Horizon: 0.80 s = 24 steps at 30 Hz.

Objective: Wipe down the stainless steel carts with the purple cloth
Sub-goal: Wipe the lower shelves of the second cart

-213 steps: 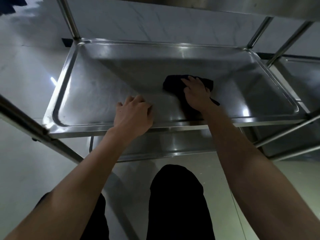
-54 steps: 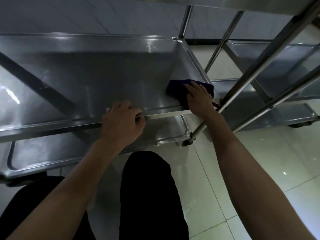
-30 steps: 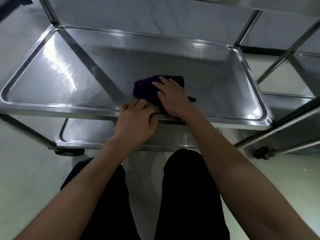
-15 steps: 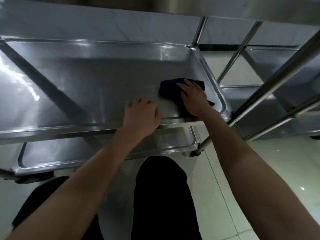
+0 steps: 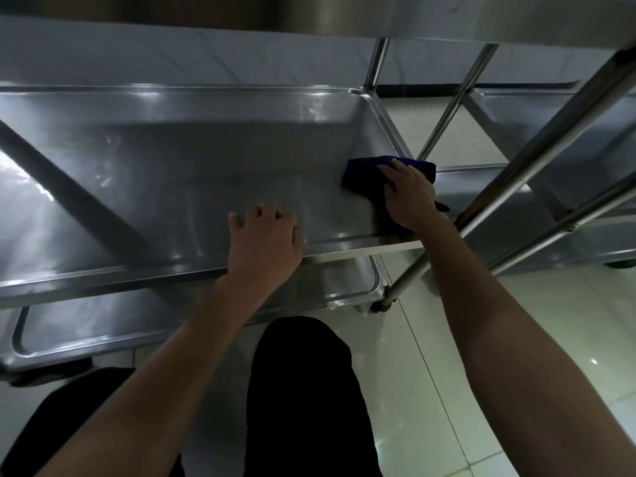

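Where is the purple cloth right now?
In the head view the purple cloth lies on the middle shelf of the steel cart, at its right end near the rim, pressed flat under the right hand.

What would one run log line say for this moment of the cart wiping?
step: wiping middle shelf | right hand presses purple cloth at shelf's right end | left hand rests on front rim

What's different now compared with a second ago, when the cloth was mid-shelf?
The right hand has slid the purple cloth rightward to the middle shelf's right end, by the rim. The left hand lies further onto the shelf, fingers spread. As before: the right hand presses the cloth, the left braces at the front edge.
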Available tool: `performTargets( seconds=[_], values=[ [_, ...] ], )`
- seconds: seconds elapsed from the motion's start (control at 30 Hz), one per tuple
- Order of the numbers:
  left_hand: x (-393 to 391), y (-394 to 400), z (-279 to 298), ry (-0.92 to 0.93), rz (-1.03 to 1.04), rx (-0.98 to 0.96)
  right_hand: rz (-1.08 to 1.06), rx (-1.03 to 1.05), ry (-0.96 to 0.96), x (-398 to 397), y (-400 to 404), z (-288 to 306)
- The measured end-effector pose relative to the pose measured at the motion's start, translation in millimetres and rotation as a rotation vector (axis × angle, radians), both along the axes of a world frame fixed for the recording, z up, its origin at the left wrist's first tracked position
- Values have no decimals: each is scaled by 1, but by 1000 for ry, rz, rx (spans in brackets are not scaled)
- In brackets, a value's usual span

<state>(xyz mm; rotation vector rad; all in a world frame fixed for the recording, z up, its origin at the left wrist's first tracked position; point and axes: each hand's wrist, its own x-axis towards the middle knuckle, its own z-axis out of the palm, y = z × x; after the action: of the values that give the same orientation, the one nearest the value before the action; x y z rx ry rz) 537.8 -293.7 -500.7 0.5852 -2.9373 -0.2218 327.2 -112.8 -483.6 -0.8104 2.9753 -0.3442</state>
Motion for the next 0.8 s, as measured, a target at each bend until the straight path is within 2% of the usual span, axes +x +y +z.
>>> performTargets(
  seconds=[0.13, 0.27, 0.37, 0.47, 0.53, 0.67, 0.8],
  values=[
    [4, -5, 2, 4, -23, -10, 58, -19, -12, 10, -23, -1],
    [16, -27, 10, 42, -117, 112, 111, -52, -42, 28, -60, -3],
    [38, -57, 13, 120, -24, 116, 137, -49, -82, 39, -86, -4],
    [67, -91, 11, 82, 98, -3, 172, -38, -109, 50, -113, -6],
    [83, -108, 11, 57, 148, -5, 211, -15, -125, 59, -135, -6],
    [101, -116, 9, 38, 128, 33, 333, 49, -126, 89, -195, -6],
    [113, -112, 5, 73, 120, 1, 467, 2, -125, 134, -252, -10]
  ],
)
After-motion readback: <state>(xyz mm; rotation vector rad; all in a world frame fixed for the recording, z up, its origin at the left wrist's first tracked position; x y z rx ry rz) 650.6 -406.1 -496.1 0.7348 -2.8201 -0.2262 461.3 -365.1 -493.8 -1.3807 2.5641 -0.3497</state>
